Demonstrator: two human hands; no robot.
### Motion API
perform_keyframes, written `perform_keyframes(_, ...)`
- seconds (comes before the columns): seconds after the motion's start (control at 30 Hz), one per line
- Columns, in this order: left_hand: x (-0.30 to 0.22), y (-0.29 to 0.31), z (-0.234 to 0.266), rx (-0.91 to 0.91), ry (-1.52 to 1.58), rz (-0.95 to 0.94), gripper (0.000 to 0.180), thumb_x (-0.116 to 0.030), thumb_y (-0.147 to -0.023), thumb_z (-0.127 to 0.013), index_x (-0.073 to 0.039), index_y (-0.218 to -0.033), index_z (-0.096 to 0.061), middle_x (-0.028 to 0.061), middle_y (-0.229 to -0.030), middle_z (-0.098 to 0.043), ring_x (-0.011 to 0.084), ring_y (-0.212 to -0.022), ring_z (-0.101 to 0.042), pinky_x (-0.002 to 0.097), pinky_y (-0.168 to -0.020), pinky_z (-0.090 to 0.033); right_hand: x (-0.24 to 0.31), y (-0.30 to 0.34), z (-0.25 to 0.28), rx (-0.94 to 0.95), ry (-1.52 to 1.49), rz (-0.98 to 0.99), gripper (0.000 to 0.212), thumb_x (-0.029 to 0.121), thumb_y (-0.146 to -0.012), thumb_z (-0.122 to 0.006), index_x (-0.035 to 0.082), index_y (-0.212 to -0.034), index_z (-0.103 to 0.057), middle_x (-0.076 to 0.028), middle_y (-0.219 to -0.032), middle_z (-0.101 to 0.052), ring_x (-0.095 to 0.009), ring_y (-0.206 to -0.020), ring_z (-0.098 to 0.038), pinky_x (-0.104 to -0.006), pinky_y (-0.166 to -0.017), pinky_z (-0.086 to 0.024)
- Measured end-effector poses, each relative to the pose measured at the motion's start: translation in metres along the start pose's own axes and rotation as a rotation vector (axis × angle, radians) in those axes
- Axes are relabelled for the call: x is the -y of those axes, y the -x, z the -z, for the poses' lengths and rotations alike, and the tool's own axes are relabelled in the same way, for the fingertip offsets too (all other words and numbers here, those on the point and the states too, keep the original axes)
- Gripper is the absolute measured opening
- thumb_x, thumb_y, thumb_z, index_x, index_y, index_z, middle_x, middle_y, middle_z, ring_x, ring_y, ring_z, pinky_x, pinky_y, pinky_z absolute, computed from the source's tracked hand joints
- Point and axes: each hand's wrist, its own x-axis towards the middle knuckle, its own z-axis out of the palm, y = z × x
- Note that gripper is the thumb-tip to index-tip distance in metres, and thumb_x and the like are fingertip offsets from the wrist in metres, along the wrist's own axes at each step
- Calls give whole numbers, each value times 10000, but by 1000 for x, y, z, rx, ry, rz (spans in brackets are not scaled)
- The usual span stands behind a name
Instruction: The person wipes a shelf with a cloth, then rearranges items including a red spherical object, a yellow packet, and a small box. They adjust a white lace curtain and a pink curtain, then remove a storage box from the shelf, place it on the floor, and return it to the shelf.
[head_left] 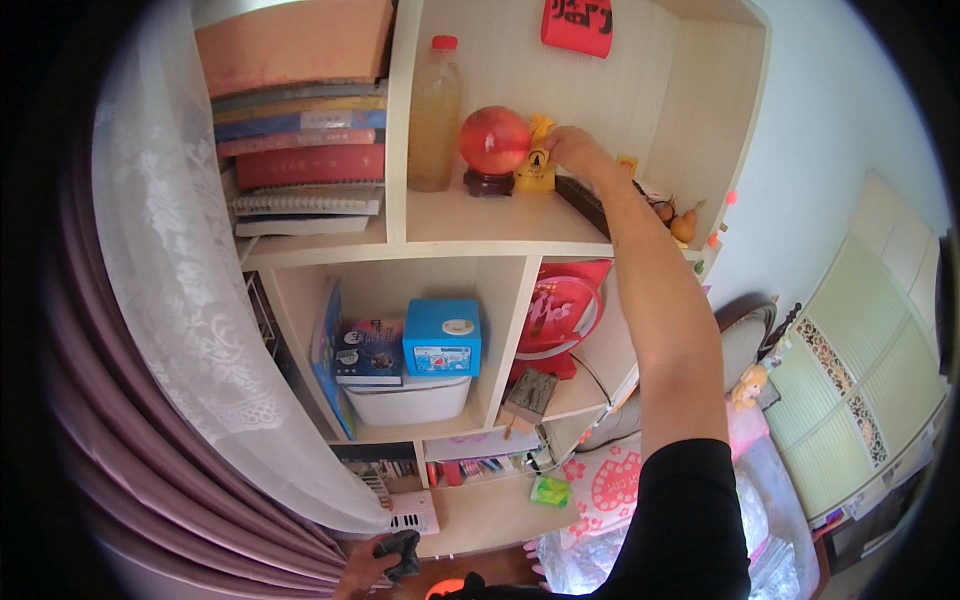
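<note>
My right hand [576, 149] reaches up into the top shelf compartment, its fingers closed at the gathered neck of a small yellow drawstring pouch [534, 174]. The pouch stands right beside a red glass ball [494, 140] on a dark wooden stand [488, 184]. Below and behind my wrist lies a long dark box [583, 205], partly covered by my forearm. Low at the bottom of the view, my left hand [366, 563] grips a crumpled dark grey cloth [402, 555].
A tall red-capped bottle [434, 125] of yellowish liquid stands left of the ball. Small gourds [685, 225] sit at the shelf's right edge. Stacked books [310, 165] fill the left compartment. A blue box [442, 337] is below; a lace curtain [190, 290] hangs at left.
</note>
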Motion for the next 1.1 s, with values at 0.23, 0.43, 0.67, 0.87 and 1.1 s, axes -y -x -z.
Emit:
perform_keyframes(0.23,29,-5,9,48,71,-8,443,28,-836,-657,73,-1271,-591,118,-1051,-704,207,-912,-675,322,-835,-552,-17,77,59,-216,-319,-19,283,157,-892,-565,30,-1118,-681,-179,-1042,-699,-320,-1001,-660,-382,-880,-512)
perform_keyframes(0.43,21,4,13,-12,-16,11,462,27,-826,-662,69,-1280,-584,111,-1056,-702,200,-921,-672,329,-839,-548,23,227,78,-387,-289,-217,368,312,-919,-649,45,-1173,-649,-170,-1060,-693,-311,-960,-664,-395,-838,-512)
perform_keyframes(0.67,-1,-12,-1,70,-36,-1,488,-28,-835,-690,59,-1300,-570,100,-1033,-701,171,-903,-663,309,-815,-551,52,268,66,-322,-268,-182,521,289,-884,-698,51,-1321,-546,-181,-1191,-620,-348,-1034,-616,-415,-900,-489)
perform_keyframes(0.87,-52,-21,-31,134,-188,86,459,-44,-850,-684,5,-1298,-595,105,-987,-700,178,-898,-663,313,-833,-546,52,264,52,-356,-288,-167,587,225,-870,-711,62,-1388,-489,-191,-1231,-591,-371,-1076,-593,-424,-931,-476)
perform_keyframes(1.1,-185,-1,-72,222,-464,-581,426,43,-746,-661,-46,-1163,-679,144,-1056,-674,257,-1056,-640,363,-901,-509,49,277,47,-331,-476,-353,615,220,-885,-711,94,-1432,-459,-148,-1228,-618,-247,-989,-615,-360,-894,-492)
